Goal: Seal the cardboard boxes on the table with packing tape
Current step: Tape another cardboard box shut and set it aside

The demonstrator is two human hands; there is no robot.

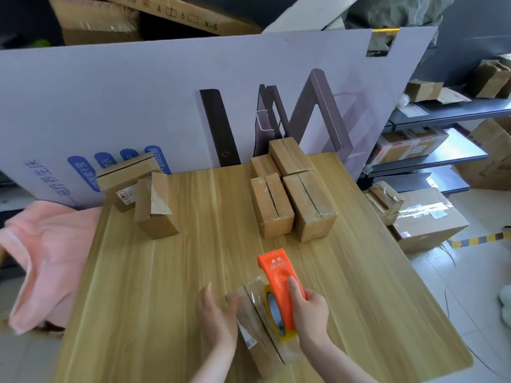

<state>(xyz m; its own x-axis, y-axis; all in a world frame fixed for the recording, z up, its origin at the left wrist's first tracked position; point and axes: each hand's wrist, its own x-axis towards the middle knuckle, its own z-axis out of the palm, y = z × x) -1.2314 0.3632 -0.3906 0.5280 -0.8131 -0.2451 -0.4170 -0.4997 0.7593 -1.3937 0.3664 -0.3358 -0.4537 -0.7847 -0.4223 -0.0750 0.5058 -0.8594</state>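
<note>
The tape holder (pixel 278 283) and both hands cover much of the near box (pixel 257 335), so its top seam cannot be seen. The sticker on its side is too blurry to read.

Further back on the table (pixel 166 286) sit four boxes (pixel 307 200) on the right and two boxes (pixel 143 197) on the left, one with a flap up. A pink cloth (pixel 47 258) lies at the left edge.

The near box is brown and sits at the table's front, with shiny tape on its near end. The left hand (pixel 218 313) presses flat on its side, fingers straight. The right hand (pixel 311 313) wraps around the orange tape holder on top.
</note>
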